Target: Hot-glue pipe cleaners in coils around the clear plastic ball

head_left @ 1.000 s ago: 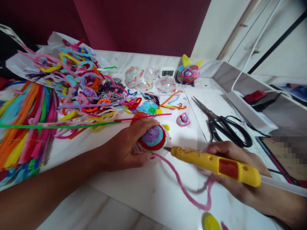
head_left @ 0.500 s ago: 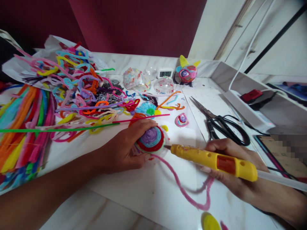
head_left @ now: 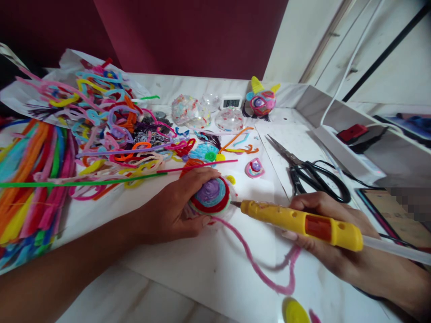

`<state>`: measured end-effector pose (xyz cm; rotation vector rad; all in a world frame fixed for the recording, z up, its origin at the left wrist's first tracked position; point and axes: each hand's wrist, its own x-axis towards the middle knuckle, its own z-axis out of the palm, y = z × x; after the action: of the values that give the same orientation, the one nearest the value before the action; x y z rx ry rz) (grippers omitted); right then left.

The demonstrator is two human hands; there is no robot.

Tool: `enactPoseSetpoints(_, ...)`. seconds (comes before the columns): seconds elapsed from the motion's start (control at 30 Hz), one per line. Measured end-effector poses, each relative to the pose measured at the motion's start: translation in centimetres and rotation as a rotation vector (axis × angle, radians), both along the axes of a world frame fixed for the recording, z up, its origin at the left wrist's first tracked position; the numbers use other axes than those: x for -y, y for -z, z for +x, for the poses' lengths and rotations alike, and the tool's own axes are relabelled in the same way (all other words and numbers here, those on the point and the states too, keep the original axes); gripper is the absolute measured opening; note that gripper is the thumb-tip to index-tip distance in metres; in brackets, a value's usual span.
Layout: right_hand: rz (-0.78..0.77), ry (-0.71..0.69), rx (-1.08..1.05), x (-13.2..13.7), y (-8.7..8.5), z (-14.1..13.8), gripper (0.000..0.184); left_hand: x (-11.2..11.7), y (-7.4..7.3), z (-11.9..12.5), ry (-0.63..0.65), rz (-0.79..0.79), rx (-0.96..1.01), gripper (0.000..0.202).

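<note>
My left hand (head_left: 183,204) is closed around a round craft piece (head_left: 212,195) of coiled pipe cleaner, purple in the middle, then blue and red, set on a clear dome. From its lower edge a loose pink pipe cleaner (head_left: 251,255) curves across the white paper. In my right hand (head_left: 323,224) is a yellow glue gun (head_left: 292,220), a clear glue stick (head_left: 397,249) coming out of its back end. Its metal nozzle points left, close to the right edge of the craft piece; whether it touches cannot be made out.
Black-handled scissors (head_left: 310,170) lie at the right. Several pipe cleaners (head_left: 43,179) are heaped at the left. Clear domes (head_left: 229,120), a small digital clock (head_left: 230,102) and a horned pipe-cleaner figure (head_left: 262,101) stand at the back. A power strip (head_left: 350,152) sits at the right.
The glue gun has shifted very slightly right and its back end has risen a little. My left hand and the craft piece have stayed in place.
</note>
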<state>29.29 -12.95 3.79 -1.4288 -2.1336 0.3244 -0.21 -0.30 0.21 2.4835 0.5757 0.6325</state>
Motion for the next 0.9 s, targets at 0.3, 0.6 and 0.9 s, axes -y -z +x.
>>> enactPoseSetpoints(0.3, 0.044, -0.042, -0.036, 0.04, 0.75, -0.09, 0.025, -0.24, 0.01, 0.19, 0.022, 0.029, 0.004, 0.076)
enactPoseSetpoints(0.6, 0.004, -0.12, -0.052, -0.08, 0.33, -0.5, 0.021, -0.19, 0.13, 0.36, 0.011, 0.016, 0.036, 0.073)
enactPoseSetpoints(0.9, 0.025, -0.153, -0.052, -0.26, 0.55, -0.91, 0.02, -0.6, 0.37, 0.1, 0.022, 0.015, 0.014, 0.079)
